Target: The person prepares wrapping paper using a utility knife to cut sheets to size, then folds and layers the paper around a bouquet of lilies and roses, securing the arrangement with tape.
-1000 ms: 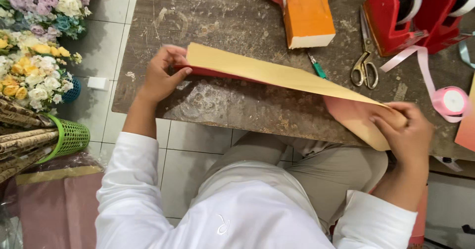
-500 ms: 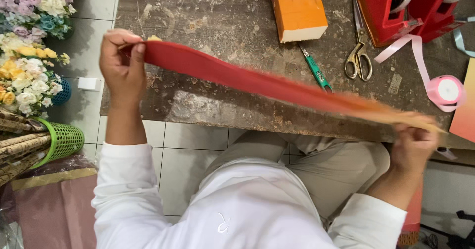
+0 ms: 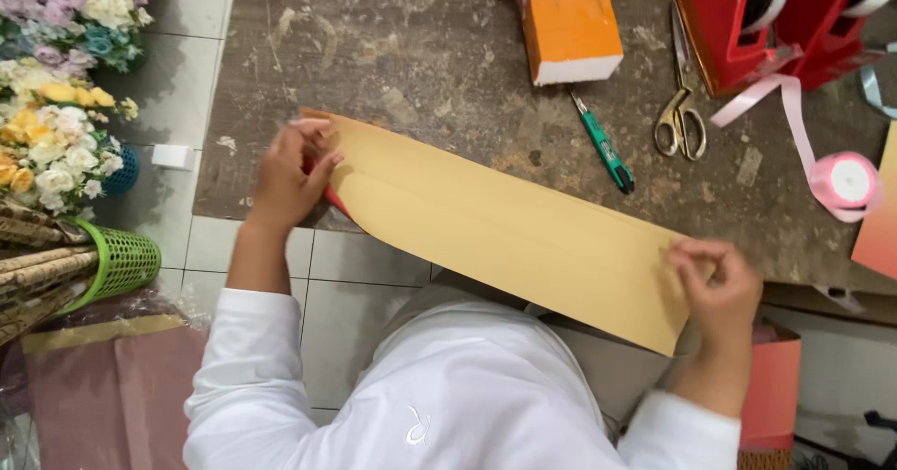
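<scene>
A long folded sheet of paper (image 3: 505,222), tan on the side facing me and red underneath, stretches slantwise across the near edge of the worn brown table (image 3: 402,49). My left hand (image 3: 291,173) pinches its left end, where a sliver of red shows. My right hand (image 3: 715,288) pinches the right end, which overhangs the table edge above my lap.
Behind the sheet lie a green utility knife (image 3: 603,143), gold-handled scissors (image 3: 680,106), an orange and white paper bag (image 3: 570,21), red tape dispensers (image 3: 766,21) and a pink ribbon roll (image 3: 846,182). Flower bunches (image 3: 56,87) and a green basket (image 3: 117,264) stand on the tiled floor at left.
The sheet was lifted with its red side showing half a second ago; now it is turned tan side up and lowered onto the table edge, both hands still on its ends.
</scene>
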